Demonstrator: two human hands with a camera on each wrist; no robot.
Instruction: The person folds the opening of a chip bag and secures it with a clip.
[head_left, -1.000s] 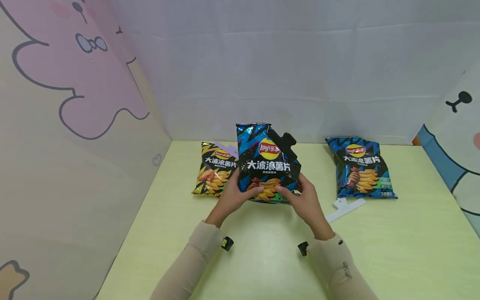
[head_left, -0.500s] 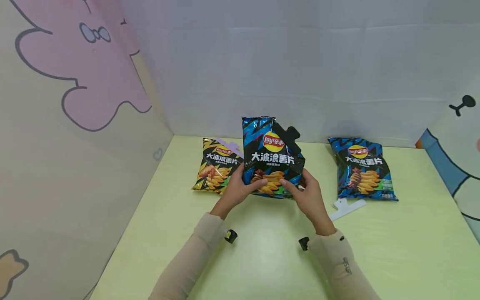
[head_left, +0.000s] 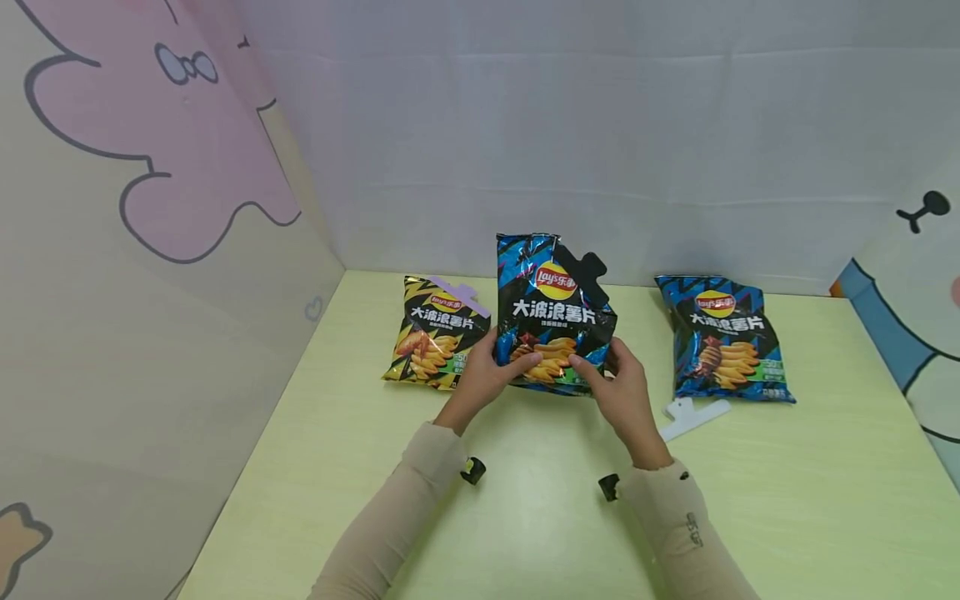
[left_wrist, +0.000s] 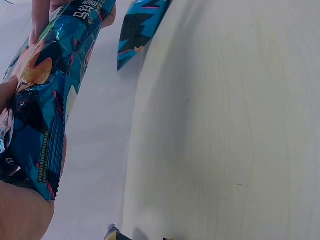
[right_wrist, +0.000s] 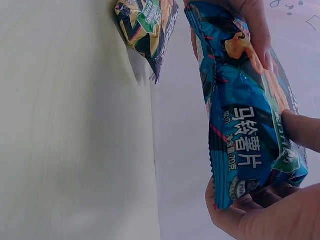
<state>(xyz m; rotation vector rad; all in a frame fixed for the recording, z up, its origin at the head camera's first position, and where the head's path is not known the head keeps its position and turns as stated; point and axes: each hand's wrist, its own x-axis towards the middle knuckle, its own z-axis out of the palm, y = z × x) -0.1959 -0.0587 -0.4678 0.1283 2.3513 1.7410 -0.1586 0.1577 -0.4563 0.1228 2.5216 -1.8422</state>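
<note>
Both hands hold a blue and black chip bag (head_left: 551, 312) by its lower sides, upright above the table with its front facing the head camera. My left hand (head_left: 480, 375) grips the lower left side, thumb across the front. On the opposite side my right hand (head_left: 622, 396) does likewise. A black bag clip (head_left: 585, 273) sits slanted across the bag's folded upper right corner. From the right wrist view, the bag's crimped bottom edge and the right hand's fingers (right_wrist: 225, 220) behind it show. The left wrist view catches the same chip bag (left_wrist: 55, 95) from its underside.
Behind the left hand lies a yellow chip bag (head_left: 427, 342) with a purple clip (head_left: 459, 293) on its top corner. A second blue chip bag (head_left: 727, 346) lies at the right, a white clip (head_left: 696, 418) just in front. A white backdrop (head_left: 600, 150) rises behind the table (head_left: 525, 533).
The held bag and my left hand have shifted a little to the right, uncovering more of the yellow bag. My right hand has moved slightly right too. Both hands keep their hold.
</note>
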